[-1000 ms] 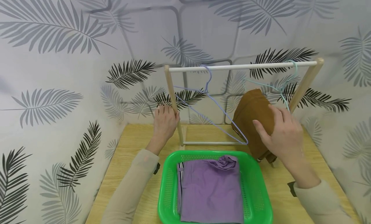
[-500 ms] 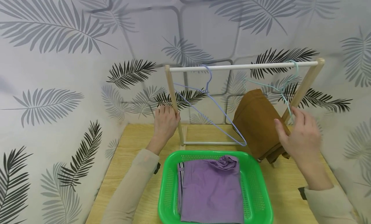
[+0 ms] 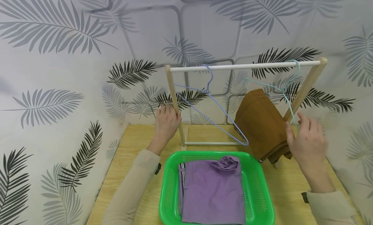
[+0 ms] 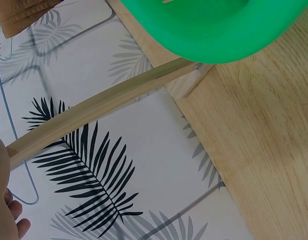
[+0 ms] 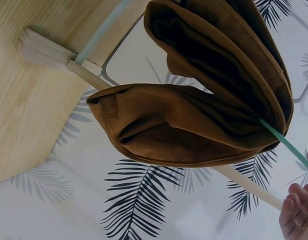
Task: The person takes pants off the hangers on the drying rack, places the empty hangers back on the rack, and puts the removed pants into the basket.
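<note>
My left hand (image 3: 167,123) grips the left wooden post (image 4: 109,107) of a small clothes rack. My right hand (image 3: 309,140) is at the right arm of a mint-green clothes hanger (image 3: 288,98), which passes between thumb and curled fingers. The hanger hooks over the rack's white top rail (image 3: 247,67). Folded brown cloth, apparently trousers (image 3: 259,121), hangs through it, its layers looped in the right wrist view. A lilac-blue clothes hanger (image 3: 215,103) hangs bare from the rail's left part.
A green plastic basket (image 3: 164,186) stands on the wooden table (image 3: 125,173) in front of the rack. A folded purple garment (image 3: 212,189) lies in it, with striped fabric at its left edge. A patterned wall (image 3: 87,105) rises close behind the rack.
My right hand has moved right and slightly down, from in front of the brown trousers to the hanger's right arm. The trousers have spread slightly to the right. My left hand has stayed put.
</note>
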{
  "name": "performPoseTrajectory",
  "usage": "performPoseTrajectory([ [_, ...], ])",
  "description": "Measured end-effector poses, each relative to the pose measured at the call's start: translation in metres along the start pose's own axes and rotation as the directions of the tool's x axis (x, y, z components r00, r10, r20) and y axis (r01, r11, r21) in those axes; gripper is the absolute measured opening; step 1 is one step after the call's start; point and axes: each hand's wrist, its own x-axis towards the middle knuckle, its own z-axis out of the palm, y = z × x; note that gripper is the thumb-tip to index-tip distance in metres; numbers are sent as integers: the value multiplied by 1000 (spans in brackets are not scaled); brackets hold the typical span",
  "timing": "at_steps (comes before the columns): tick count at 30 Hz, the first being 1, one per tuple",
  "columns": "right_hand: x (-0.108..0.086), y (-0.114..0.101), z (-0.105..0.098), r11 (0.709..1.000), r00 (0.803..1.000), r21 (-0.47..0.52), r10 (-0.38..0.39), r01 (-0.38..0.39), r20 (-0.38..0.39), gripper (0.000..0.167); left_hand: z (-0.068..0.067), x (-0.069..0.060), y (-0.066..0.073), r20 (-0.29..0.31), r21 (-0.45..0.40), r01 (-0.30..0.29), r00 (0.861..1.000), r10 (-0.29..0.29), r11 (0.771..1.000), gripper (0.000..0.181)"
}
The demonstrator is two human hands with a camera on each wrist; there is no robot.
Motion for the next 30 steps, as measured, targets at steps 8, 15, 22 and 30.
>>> performPoseTrajectory([
  [8, -2, 4, 6, 999, 997, -27, -29, 27, -70, 35, -1, 1, 0, 11, -21, 6, 1000, -6, 1000, 35],
  [15, -1, 5, 6, 998, 997, -50, -32, 29, -70, 27, -1, 1, 0, 18, -24, 9, 1000, -8, 1000, 34],
  [22, -3, 8, 6, 996, 995, -87, -22, 13, -97, 34, -1, 0, 1, 17, -16, 8, 1000, -7, 1000, 34],
  [30, 0, 12, 3, 996, 995, -87, -39, 31, -91, 36, -2, 0, 0, 16, -26, 10, 1000, -9, 1000, 34],
])
